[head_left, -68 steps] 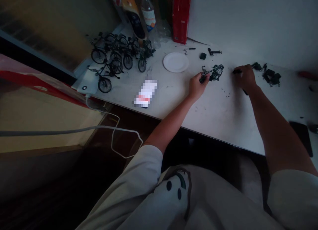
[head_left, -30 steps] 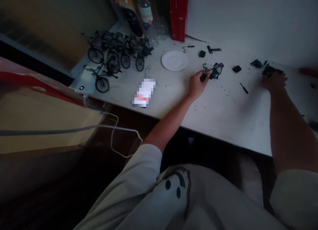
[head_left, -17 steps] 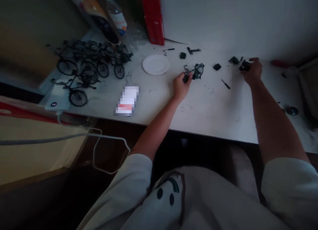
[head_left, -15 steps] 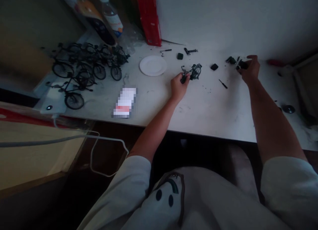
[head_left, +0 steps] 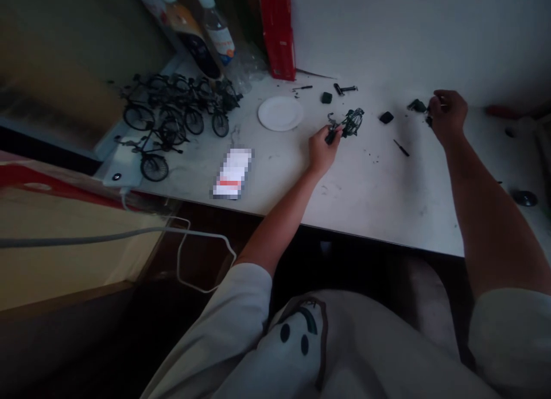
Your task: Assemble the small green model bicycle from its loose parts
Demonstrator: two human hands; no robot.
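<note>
A small dark model bicycle (head_left: 353,122) is pinched in my left hand (head_left: 322,153), its wheel end pointing away to the right above the white table. My right hand (head_left: 448,116) is at the back right, its fingers curled together. A bit of something dark shows at its fingertips, too hidden to name. Just left of those fingers lies a dark green piece (head_left: 416,105). Between the hands are a small black block (head_left: 386,117) and a thin dark screwdriver-like tool (head_left: 401,147), with tiny dark bits scattered nearby.
Several model bicycles (head_left: 155,163) crowd the left of the table. A white plate (head_left: 280,113), a phone (head_left: 233,173), a dark green block (head_left: 326,97) and a black T-shaped tool (head_left: 345,89) lie about. Bottles (head_left: 217,28) and a red box (head_left: 279,49) stand behind.
The view has shifted, so everything appears farther right. My right hand's fingers have curled in and drawn away from the dark green piece. My left hand keeps hold of the model bicycle.
</note>
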